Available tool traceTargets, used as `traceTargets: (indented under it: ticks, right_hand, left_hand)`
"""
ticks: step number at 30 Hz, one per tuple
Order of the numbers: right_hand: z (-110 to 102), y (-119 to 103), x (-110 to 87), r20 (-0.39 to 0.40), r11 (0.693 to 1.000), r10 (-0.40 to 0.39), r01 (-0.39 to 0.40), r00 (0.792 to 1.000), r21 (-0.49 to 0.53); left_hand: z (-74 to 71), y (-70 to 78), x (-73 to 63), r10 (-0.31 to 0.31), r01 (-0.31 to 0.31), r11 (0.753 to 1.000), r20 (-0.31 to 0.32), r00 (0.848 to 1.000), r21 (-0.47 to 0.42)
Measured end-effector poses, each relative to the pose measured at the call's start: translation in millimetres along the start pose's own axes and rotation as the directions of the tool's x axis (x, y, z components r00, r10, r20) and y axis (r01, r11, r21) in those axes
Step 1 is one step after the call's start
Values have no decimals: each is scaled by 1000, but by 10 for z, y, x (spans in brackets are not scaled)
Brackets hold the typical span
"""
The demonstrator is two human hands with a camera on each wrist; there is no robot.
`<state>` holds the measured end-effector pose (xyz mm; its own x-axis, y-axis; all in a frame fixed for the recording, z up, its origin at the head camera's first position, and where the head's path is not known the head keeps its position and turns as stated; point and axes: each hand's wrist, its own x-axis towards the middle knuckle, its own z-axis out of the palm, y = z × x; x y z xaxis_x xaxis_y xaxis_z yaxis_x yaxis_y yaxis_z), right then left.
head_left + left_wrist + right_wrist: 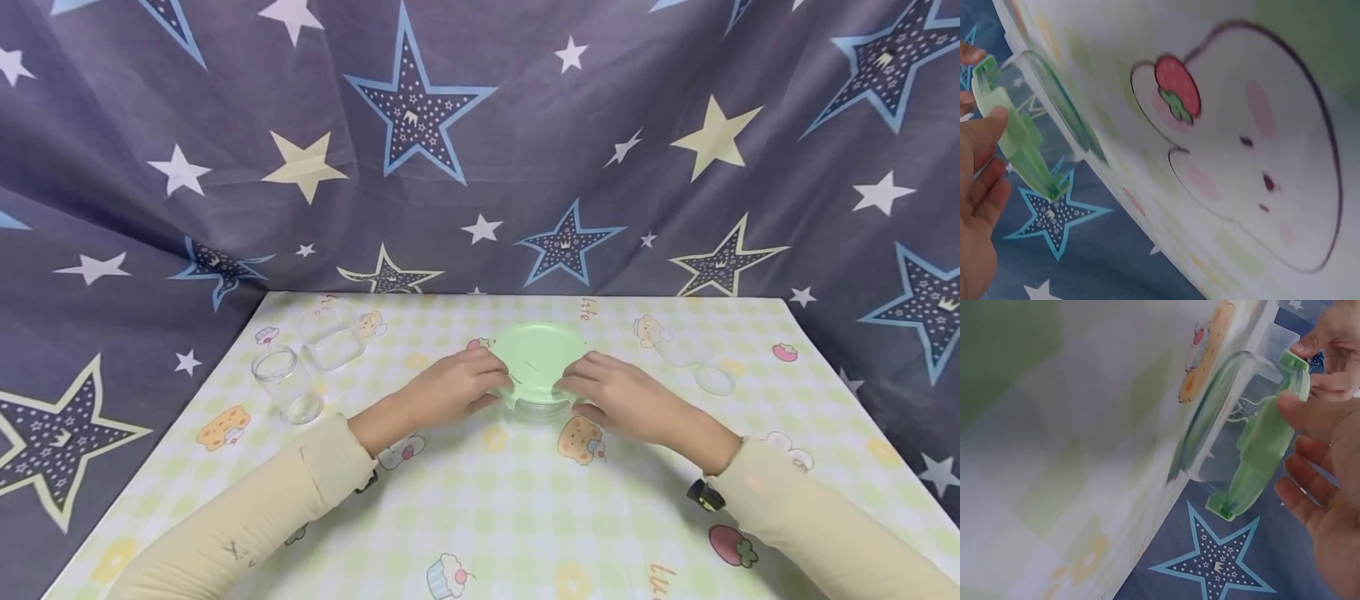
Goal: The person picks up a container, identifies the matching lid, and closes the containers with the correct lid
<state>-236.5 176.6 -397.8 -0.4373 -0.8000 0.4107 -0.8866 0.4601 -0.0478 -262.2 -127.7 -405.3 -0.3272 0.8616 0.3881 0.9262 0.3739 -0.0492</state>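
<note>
A round glass food container (542,412) stands on the table, with a green clip-on lid (542,358) on top. My left hand (459,382) grips the lid's near left edge, fingers bent over the rim. At the near right edge, my right hand (628,395) holds the lid in the same way. The left wrist view shows a thumb against a green side clip (1015,131) that stands outward, beside the clear glass wall (1054,103). In the right wrist view, my thumb touches a clip (1266,437); the other hand's fingers appear behind it.
To the left stand a clear cylindrical jar (288,387) and a clear squarish container (332,346). Another transparent jar (708,379), hard to make out, lies at the right. A checked cloth (480,517) covers the table, and a star-patterned curtain (510,125) hangs behind.
</note>
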Motion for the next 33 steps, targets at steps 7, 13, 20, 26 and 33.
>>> traceTargets:
  ticks: [7, 13, 20, 26, 33]
  right_hand:
    - [71, -14, -12, 2, 1000, -9, 9, 1000, -7]
    - [107, -20, -12, 1, 998, -51, 51, 999, -39]
    - [102, -14, -1, 15, 991, -76, 78, 997, -112]
    - [107, -2, 0, 23, 986, -90, 93, 996, -140]
    - [118, 20, -5, 2, 986, -100, 99, 995, -133]
  left_hand:
    - [38, 49, 36, -5, 5, 1000, 22, 1000, -24]
    - [67, 51, 53, -49, 51, 998, 33, 998, -39]
    - [75, 46, 83, -100, 103, 992, 43, 994, -70]
    - [83, 42, 94, -96, 99, 993, 57, 994, -67]
    - [61, 34, 122, -111, 115, 993, 85, 990, -37]
